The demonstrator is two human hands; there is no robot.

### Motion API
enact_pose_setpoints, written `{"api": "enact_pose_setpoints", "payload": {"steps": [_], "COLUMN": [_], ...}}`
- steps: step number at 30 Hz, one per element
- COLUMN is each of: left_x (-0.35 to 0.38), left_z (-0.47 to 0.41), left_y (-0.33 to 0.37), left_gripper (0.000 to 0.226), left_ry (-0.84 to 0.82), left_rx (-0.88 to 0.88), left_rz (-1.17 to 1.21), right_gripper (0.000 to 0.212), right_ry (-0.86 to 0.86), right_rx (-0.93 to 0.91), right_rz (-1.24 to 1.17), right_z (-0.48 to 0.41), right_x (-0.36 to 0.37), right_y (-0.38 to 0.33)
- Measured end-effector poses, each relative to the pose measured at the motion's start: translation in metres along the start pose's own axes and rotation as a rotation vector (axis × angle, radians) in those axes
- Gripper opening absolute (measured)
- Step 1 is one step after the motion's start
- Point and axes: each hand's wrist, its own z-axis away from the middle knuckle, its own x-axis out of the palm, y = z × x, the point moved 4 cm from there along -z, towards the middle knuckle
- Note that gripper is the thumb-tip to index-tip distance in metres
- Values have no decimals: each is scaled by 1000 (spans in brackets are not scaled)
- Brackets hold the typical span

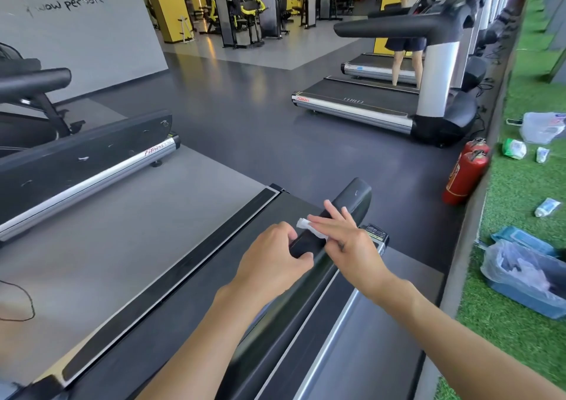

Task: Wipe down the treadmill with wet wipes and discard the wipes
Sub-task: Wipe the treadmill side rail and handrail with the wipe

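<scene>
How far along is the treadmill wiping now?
Mid-job. What is already wiped cannot be told. The right hand presses a white wet wipe flat on the black glossy handrail, while the left hand grips that rail. Left: the rest of the treadmill, and dropping the wipe into the blue bag-lined bin.

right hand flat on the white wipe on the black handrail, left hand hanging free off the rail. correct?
Not quite. The left hand is not free: it grips the black handrail just beside the wipe, fingers and thumb curled round it. The right hand does press the wipe flat on the handrail. The head view shows it.
</scene>
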Motion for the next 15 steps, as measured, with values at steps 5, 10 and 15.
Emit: {"api": "enact_pose_setpoints", "payload": {"steps": [5,10,15], "left_x": [3,4,5], "left_z": [-3,-3,-2], "left_y": [-1,-3,-6], "left_gripper": [26,29,34], "left_ry": [11,-3,-28], "left_rx": [-8,-20,-25], "left_rz": [5,20,25], "right_gripper": [69,74,58], "right_ry": [-73,-32,114], "right_rx": [-62,-106,334], "right_rz": [61,141,12], "right_z": [-2,-19,-34], "right_x": [-5,-20,-42], "right_y": [7,15,43]}}
